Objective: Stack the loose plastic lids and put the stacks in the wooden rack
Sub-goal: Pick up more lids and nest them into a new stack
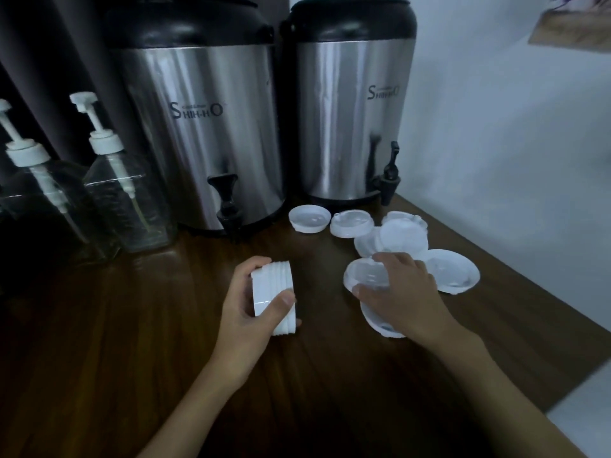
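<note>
My left hand point(246, 312) grips a stack of white plastic lids point(272, 294), held on edge just above the dark wooden table point(165, 325). My right hand point(401, 295) pinches one loose clear lid point(365, 276) at its rim, between thumb and fingers. More loose lids lie flat around it: one point(454, 271) to the right, a few piled behind point(400, 238), two point(309, 218) point(351, 223) in front of the dispensers, and one point(380, 323) partly hidden under my right wrist. The wooden rack is not in view.
Two tall steel drink dispensers point(205, 133) point(350, 114) with black taps stand at the back. Two clear pump bottles point(129, 193) point(39, 200) sit at the left. A white wall point(512, 143) borders the table's right edge.
</note>
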Action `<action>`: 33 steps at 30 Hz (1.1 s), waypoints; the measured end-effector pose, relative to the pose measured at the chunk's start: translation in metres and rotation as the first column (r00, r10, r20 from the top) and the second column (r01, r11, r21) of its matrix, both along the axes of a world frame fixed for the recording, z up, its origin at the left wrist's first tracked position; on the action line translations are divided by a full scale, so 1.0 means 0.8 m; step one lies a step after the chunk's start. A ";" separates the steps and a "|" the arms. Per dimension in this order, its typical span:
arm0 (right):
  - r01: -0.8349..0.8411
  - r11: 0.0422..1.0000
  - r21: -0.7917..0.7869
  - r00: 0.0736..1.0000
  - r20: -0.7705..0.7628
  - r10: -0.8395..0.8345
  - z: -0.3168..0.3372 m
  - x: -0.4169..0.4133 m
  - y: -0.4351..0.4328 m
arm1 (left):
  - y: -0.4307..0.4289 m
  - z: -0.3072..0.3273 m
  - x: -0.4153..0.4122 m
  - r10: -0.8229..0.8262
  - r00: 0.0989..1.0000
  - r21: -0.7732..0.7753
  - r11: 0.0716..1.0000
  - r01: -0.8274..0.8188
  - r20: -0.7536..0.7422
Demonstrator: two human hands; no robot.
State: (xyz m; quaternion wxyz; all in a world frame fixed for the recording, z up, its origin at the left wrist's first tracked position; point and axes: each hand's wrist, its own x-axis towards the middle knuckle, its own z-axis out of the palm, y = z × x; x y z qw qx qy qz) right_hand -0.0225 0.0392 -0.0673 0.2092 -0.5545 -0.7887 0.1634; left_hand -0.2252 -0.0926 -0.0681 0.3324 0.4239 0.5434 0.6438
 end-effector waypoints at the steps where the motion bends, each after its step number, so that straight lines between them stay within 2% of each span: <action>1: -0.006 1.000 -0.001 1.000 -0.002 0.005 -0.002 -0.003 0.001 | 0.000 -0.001 0.000 0.001 1.000 0.000 1.000 -0.001 0.010; 8: -0.110 0.992 -0.060 0.993 0.029 0.112 0.005 -0.010 0.001 | 0.000 -0.003 -0.003 0.003 0.999 0.002 1.000 -0.003 0.041; 13: -0.138 0.990 0.012 0.987 -0.082 0.139 0.011 -0.017 0.001 | 0.002 -0.004 -0.005 0.008 0.999 0.011 1.000 -0.009 0.054; 15: -0.145 0.989 0.020 0.965 -0.218 0.146 0.015 -0.024 -0.007 | 0.003 -0.005 -0.006 0.009 0.998 0.016 1.000 -0.010 0.068; 18: -0.142 0.990 0.003 0.885 -0.448 0.128 0.023 -0.045 -0.021 | 0.003 -0.005 -0.009 0.011 0.995 0.023 1.000 -0.014 0.100; 23: -0.234 0.972 -0.032 0.699 -0.700 0.146 0.025 -0.092 -0.055 | 0.003 -0.006 -0.020 0.034 0.972 0.050 0.998 -0.047 0.234; 27: -0.361 0.932 -0.015 0.586 -0.781 0.215 0.015 -0.110 -0.065 | 0.003 -0.006 -0.030 0.075 0.961 0.054 0.994 -0.093 0.268; 29: -0.389 0.920 -0.051 0.545 -0.818 0.185 0.012 -0.113 -0.065 | 0.004 -0.007 -0.031 0.080 0.960 0.053 0.994 -0.097 0.269; 33: -0.430 0.891 -0.143 0.402 -0.914 0.047 0.011 -0.114 -0.065 | 0.006 -0.008 -0.031 0.078 0.957 0.053 0.994 -0.096 0.280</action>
